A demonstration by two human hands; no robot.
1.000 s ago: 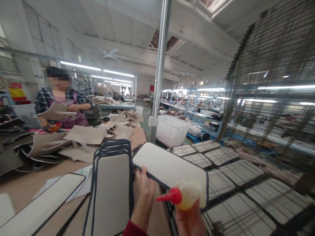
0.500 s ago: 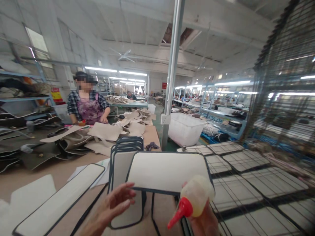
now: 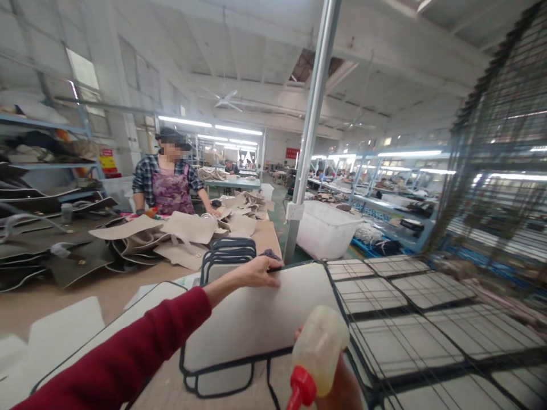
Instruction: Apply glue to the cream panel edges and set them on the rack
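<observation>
A pale rectangular panel with dark edge binding (image 3: 260, 319) lies slanted in front of me, over a stack of similar panels (image 3: 228, 250). My left hand (image 3: 260, 272), arm stretched out in a red sleeve, grips its far edge with the fingers on the pale face. In my right hand (image 3: 342, 381) is a translucent squeeze bottle (image 3: 322, 344) holding yellowish liquid, its red nozzle (image 3: 302, 386) pointing down and left. That hand is close to the panel's near right edge; whether it also touches the panel I cannot tell.
Wire racks (image 3: 410, 330) carrying bound panels stand at the right. On the left of the table (image 3: 25, 304) lie loose panels and leather-like pieces (image 3: 188, 228). A co-worker (image 3: 171, 182) stands across the table. A metal post (image 3: 311, 131) rises ahead beside a white bin (image 3: 327, 228).
My left hand has reached forward from beside the panel to its far edge. The panel has turned and shifted left and nearer. The bottle has moved slightly left and down, still in my right hand.
</observation>
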